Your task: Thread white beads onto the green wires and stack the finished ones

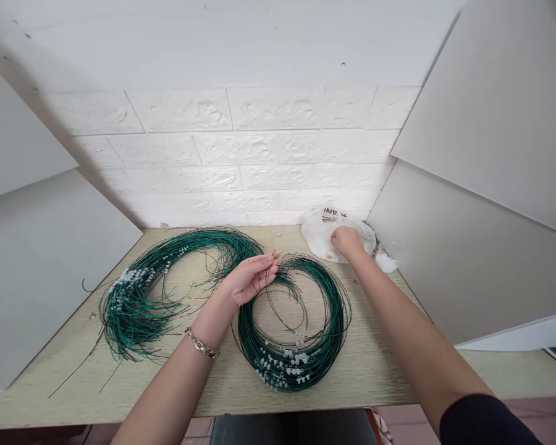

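Observation:
My left hand is closed in a pinch on the ends of thin green and black wires, whose tips stick out past the fingertips. Just below and to its right lies a round coil of green wires with small white beads threaded along its near side. My right hand is closed at a white plastic bag with black lettering. Its fingertips are turned away from me, so what they hold does not show. Left of my left hand, a second bundle of green wires curves across the table, with white beads grouped at its left end.
A small clear bag with white contents sits beside the larger bag. Grey panels, left and right, flank the pale wooden table. A white brick-patterned wall stands behind. Stray wires reach toward the table's left front.

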Action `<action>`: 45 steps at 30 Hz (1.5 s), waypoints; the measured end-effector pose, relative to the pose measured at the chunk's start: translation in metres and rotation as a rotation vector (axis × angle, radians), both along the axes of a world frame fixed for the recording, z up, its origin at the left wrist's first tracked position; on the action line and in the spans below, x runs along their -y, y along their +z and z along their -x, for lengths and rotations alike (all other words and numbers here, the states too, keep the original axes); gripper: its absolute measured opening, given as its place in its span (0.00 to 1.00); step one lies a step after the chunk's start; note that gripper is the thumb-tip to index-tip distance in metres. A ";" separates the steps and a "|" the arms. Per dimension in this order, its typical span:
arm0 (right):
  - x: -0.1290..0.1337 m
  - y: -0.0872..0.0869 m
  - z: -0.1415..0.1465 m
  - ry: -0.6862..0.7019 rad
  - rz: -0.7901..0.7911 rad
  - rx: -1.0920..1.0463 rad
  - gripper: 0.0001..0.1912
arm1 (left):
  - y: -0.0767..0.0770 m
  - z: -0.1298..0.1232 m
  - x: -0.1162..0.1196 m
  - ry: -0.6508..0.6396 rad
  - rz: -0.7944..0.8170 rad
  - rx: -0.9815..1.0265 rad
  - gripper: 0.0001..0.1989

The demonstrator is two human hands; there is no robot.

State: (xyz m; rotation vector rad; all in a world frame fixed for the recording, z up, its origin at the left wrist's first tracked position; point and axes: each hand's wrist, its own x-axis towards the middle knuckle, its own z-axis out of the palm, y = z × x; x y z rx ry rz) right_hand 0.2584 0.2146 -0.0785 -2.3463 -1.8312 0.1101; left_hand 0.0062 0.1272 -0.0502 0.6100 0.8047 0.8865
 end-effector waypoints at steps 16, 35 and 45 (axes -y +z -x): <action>0.079 0.035 0.050 0.291 -0.390 -0.945 0.15 | -0.012 -0.022 0.006 0.095 -0.279 -0.329 0.13; 0.104 0.013 0.088 0.313 0.126 -1.877 0.11 | -0.002 -0.030 0.021 0.138 -0.634 -0.733 0.14; 0.099 0.012 0.081 0.410 0.068 -1.629 0.13 | -0.001 -0.029 0.022 0.130 -0.664 -0.764 0.13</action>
